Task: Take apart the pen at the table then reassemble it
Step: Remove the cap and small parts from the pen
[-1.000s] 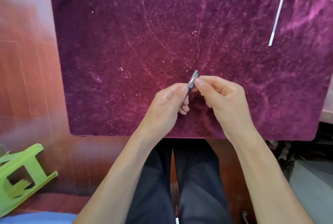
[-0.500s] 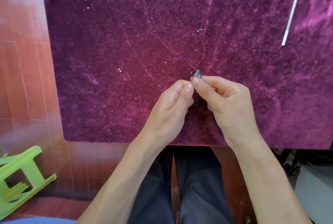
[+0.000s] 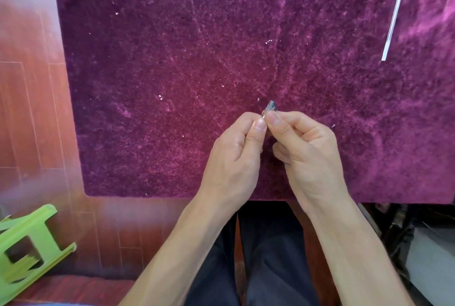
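Both hands' fingers (image 3: 261, 125) pinch the pen barrel (image 3: 270, 106), now showing less than before; the refill (image 3: 395, 13) lies apart, so disassembly continues.

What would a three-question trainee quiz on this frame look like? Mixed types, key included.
1. True or false: the white refill is inside the pen piece.
2. Which holds the pen piece? A) left hand only B) right hand only C) both
3. Fill in: the refill lies on the ___ cloth.

Key: 1 false, it lies apart at far right. 2 C, pinched between the fingertips of both. 3 purple.
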`<state>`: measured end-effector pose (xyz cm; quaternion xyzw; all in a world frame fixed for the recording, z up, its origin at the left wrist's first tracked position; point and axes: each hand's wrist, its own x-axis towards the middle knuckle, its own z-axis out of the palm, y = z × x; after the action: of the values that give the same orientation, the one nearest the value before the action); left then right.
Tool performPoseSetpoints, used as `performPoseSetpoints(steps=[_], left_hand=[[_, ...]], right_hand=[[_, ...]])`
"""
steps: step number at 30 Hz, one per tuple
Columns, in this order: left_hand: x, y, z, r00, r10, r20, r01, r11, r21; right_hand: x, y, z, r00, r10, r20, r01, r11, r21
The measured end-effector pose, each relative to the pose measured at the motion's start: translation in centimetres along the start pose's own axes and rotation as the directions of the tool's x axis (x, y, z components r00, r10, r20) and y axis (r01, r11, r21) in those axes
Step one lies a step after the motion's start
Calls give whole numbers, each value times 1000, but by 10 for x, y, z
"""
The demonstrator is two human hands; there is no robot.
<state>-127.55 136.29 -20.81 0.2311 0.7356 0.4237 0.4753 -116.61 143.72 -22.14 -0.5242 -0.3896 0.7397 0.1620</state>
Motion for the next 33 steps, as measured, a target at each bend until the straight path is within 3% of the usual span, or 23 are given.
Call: performPoseSetpoints(steps=[9,14,20,26,33], left_hand=[[-9,0,4,999,25,-29,-24,999,23],[-7,2,4,998,-60,-22,59,998,-39],[2,6,-5,989,-149,24,151,975,-164],[18,8,-16,967,-254,-3,237,906,-352],[32,14,-26,971,-228,-71,175,882,-438]], right_hand=[[-6,3,-2,1000,8,20,-9,999,34],[-2,-4,0,999,45,-25,-46,998,-32],[26,-34,6,1000,-12,-13,11,999,-51],[77,-68,25,980,-196,-32,172,917,-360],[120,-89,57,944,-329,12,262,730,-631]])
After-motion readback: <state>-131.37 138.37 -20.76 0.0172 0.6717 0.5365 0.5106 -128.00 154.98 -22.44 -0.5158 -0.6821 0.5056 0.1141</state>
